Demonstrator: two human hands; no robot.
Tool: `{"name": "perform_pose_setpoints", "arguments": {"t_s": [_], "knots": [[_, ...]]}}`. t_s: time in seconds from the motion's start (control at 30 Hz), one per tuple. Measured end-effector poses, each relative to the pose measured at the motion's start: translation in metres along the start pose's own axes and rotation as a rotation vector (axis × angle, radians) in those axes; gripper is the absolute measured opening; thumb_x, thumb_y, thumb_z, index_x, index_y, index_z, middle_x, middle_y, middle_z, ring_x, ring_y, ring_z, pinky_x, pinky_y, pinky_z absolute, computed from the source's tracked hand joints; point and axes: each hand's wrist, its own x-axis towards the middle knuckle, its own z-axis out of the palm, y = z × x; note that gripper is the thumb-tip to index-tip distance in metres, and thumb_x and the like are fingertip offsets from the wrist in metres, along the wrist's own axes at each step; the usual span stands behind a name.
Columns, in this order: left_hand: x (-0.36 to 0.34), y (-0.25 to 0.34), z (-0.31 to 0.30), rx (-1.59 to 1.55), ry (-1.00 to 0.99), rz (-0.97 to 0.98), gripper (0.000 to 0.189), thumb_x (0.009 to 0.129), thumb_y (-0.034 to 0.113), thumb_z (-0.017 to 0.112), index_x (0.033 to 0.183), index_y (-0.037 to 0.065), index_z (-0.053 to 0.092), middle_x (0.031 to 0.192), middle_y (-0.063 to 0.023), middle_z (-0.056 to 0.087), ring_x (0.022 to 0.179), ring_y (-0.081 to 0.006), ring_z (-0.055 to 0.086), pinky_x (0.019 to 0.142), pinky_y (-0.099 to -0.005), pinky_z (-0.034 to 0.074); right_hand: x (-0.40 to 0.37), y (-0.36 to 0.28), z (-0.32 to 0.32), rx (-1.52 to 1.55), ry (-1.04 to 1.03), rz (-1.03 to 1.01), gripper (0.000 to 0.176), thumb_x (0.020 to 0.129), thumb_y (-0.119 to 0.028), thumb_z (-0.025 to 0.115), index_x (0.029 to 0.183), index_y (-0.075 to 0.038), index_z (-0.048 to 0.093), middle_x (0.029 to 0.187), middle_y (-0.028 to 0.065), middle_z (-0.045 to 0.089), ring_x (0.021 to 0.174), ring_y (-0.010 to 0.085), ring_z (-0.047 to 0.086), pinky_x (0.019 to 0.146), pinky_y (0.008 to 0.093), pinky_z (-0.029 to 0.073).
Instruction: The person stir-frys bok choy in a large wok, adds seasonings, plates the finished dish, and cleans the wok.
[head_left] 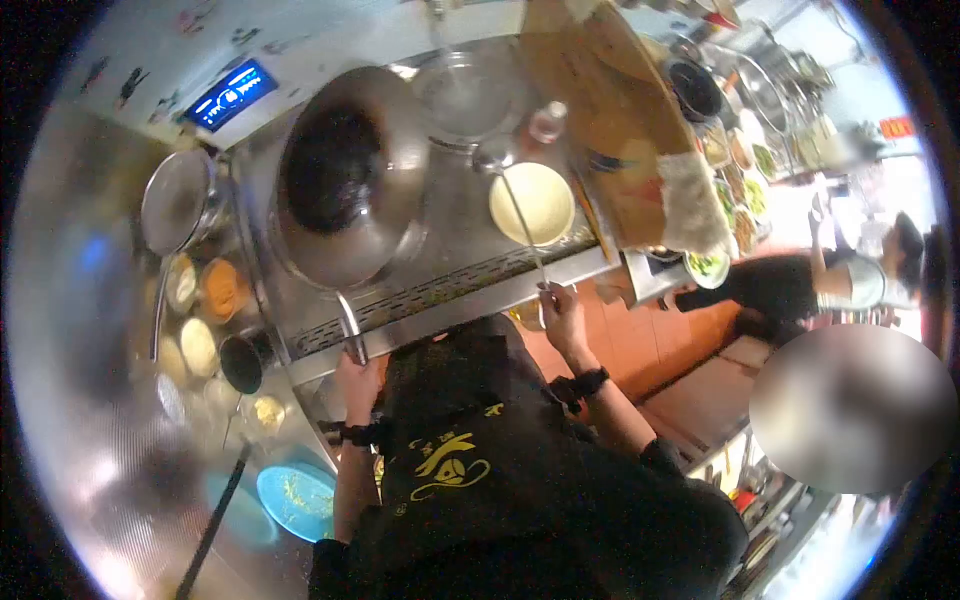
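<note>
My left hand (358, 384) is wrapped round the metal handle of a large wok (345, 260), which is tipped so its dark, burnt inside shows. No food can be made out in it. In my right hand (563, 322) is the end of a long-handled ladle (493, 156). Its thin shaft runs away from me across a pale yellow bowl (548, 198), and the ladle's head lies past the bowl's far left rim. Just beyond that rim stands a clear bottle (547, 122) with something reddish inside.
Left of the steel stove top (455, 235) are a strainer (180, 200), a tub of orange powder (222, 290) and a blue basin (297, 500). A cardboard sheet (610, 130) and a cloth (692, 205) bound the right side. Another person (850, 270) is at the far right.
</note>
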Motion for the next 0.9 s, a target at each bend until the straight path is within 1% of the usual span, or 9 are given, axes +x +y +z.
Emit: {"name": "perform_pose_setpoints", "arguments": {"t_s": [0.23,0.3,0.37,0.4,0.43,0.47,0.5,0.57,0.9], "knots": [[0.007,-0.012,-0.005,-0.288,-0.125,-0.166,0.016,0.08,0.005,0.069,0.089,0.002,0.056,0.061,-0.0051,0.058,0.041,-0.0136,0.053,0.038,-0.0298,0.041,0.001,-0.042,0.017,-0.111,-0.01,-0.054,0.031,0.098,-0.026,0.056,0.114,-0.001,0.066,0.065,0.016,0.057,0.058,0.0164,0.054,0.053,0.0346,0.042],[0.01,-0.013,-0.017,-0.311,-0.155,-0.127,0.014,0.08,0.005,0.067,0.087,0.002,0.055,0.06,-0.0049,0.057,0.04,-0.0138,0.052,0.037,-0.0299,0.04,0.0,-0.067,0.028,-0.184,-0.094,0.112,0.028,0.096,-0.023,0.06,0.115,-0.003,0.066,0.088,0.0238,0.07,0.078,0.0285,0.069,0.071,0.0391,0.052],[0.02,-0.024,-0.019,-0.337,-0.23,-0.064,0.012,0.08,0.004,0.066,0.085,0.003,0.055,0.059,-0.0046,0.056,0.038,-0.014,0.05,0.036,-0.03,0.039,0.003,-0.098,0.039,-0.289,-0.292,0.012,0.024,0.092,-0.018,0.066,0.108,0.0,0.063,0.091,0.0202,0.068,0.08,0.0197,0.064,0.072,0.0388,0.05],[0.028,-0.044,-0.021,-0.463,-0.375,-0.202,0.011,0.081,0.006,0.064,0.082,0.003,0.054,0.057,-0.0041,0.053,0.038,-0.0144,0.049,0.036,-0.03,0.039,0.004,-0.049,0.078,0.137,-0.216,-0.031,0.023,0.089,-0.015,0.066,0.105,0.001,0.062,0.085,0.0187,0.067,0.078,0.0206,0.063,0.07,0.0391,0.05],[0.033,-0.059,-0.019,-0.574,-0.531,-0.347,0.011,0.082,0.007,0.063,0.079,0.004,0.053,0.056,-0.0035,0.051,0.038,-0.0148,0.049,0.036,-0.03,0.038,0.008,-0.049,0.094,-0.037,-0.209,-0.164,0.021,0.088,-0.012,0.064,0.106,0.0,0.063,0.089,0.022,0.068,0.081,0.0283,0.066,0.072,0.0429,0.051],[0.033,-0.061,-0.023,-0.64,-0.562,-0.371,0.013,0.084,0.007,0.061,0.076,0.005,0.051,0.055,-0.0029,0.05,0.038,-0.0147,0.048,0.036,-0.0298,0.038,0.002,-0.1,0.102,0.024,-0.265,-0.009,0.02,0.088,-0.01,0.06,0.106,-0.001,0.063,0.094,0.0265,0.067,0.089,0.041,0.067,0.078,0.049,0.051],[0.034,-0.06,-0.027,-0.704,-0.583,-0.397,0.015,0.085,0.008,0.059,0.073,0.006,0.049,0.054,-0.0022,0.048,0.038,-0.0147,0.048,0.037,-0.0297,0.038,0.003,-0.12,0.113,-0.042,-0.29,-0.113,0.018,0.092,-0.013,0.06,0.103,0.001,0.061,0.085,0.0205,0.065,0.079,0.0257,0.064,0.072,0.0409,0.05],[0.039,-0.069,-0.026,-0.802,-0.621,-0.406,0.017,0.086,0.007,0.059,0.073,0.007,0.049,0.053,-0.0016,0.047,0.039,-0.0146,0.048,0.038,-0.0298,0.039,0.01,-0.126,0.151,-0.037,-0.365,-0.066,0.021,0.087,-0.013,0.056,0.101,0.0,0.064,0.095,0.028,0.066,0.094,0.0483,0.062,0.078,0.0503,0.051],[0.053,-0.049,-0.056,-0.985,-0.708,-0.57,0.021,0.09,0.008,0.06,0.074,0.011,0.047,0.058,0.0005,0.047,0.045,-0.0119,0.046,0.044,-0.0281,0.039,0.004,-0.109,0.252,-0.076,-0.476,-0.13,0.023,0.091,-0.017,0.059,0.104,0.0,0.066,0.091,0.0251,0.067,0.087,0.0433,0.065,0.074,0.0484,0.051]]}}
